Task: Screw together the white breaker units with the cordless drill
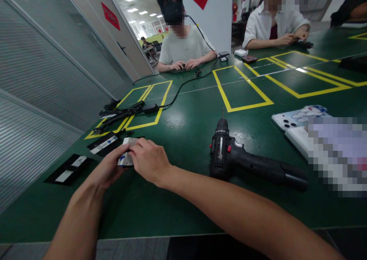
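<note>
Both my hands grip a small white and black block-shaped part (126, 160) with blue marks, held over the left side of the green table. My left hand (110, 164) is closed around its near left side. From the right, my right hand (150, 159) closes over it with bent fingers, which hide much of the part. Just beyond lies a flat black piece (104, 143) with a white strip. Another flat black piece (70, 170) with two white patches rests to the left. A black cordless drill (226, 153) lies on its side to the right, its bit pointing away from me.
Black cables (126, 113) lie at the far left, one running across the table (183, 199). Phones (298, 118) and a blurred white object sit at the right. Yellow tape (249, 107) marks rectangles. Two people (183, 46) sit opposite, their hands on small dark items.
</note>
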Demonstrator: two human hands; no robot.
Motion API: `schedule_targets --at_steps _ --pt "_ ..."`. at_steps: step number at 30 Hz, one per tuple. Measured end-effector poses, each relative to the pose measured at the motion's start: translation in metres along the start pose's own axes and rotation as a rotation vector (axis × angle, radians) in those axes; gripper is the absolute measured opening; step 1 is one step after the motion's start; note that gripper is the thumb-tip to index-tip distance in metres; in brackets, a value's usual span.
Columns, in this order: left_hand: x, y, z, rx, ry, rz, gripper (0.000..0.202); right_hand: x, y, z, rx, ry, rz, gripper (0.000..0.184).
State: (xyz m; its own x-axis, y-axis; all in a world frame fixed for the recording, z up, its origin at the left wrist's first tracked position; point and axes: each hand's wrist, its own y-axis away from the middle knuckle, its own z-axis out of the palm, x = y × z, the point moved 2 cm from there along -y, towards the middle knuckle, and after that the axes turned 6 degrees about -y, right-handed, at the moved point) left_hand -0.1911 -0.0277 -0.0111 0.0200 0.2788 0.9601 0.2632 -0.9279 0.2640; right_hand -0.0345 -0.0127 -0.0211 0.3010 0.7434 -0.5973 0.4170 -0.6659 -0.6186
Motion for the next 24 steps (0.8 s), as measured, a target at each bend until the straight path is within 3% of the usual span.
schedule_targets --at_steps 7,14,24 --pt "-0.003 -0.002 -0.0014 -0.037 -0.02 0.03 0.037 0.0001 0.0025 -0.0003 0.022 0.0 0.027 0.007" --pt "0.0003 0.0017 0.0031 -0.022 0.01 0.043 0.037 0.0008 0.0007 0.0005 0.035 0.016 -0.046 0.01" --pt "-0.0001 0.0056 -0.0006 0.013 0.055 -0.094 0.031 -0.0029 -0.0009 0.0 0.032 0.113 -0.164 0.01"
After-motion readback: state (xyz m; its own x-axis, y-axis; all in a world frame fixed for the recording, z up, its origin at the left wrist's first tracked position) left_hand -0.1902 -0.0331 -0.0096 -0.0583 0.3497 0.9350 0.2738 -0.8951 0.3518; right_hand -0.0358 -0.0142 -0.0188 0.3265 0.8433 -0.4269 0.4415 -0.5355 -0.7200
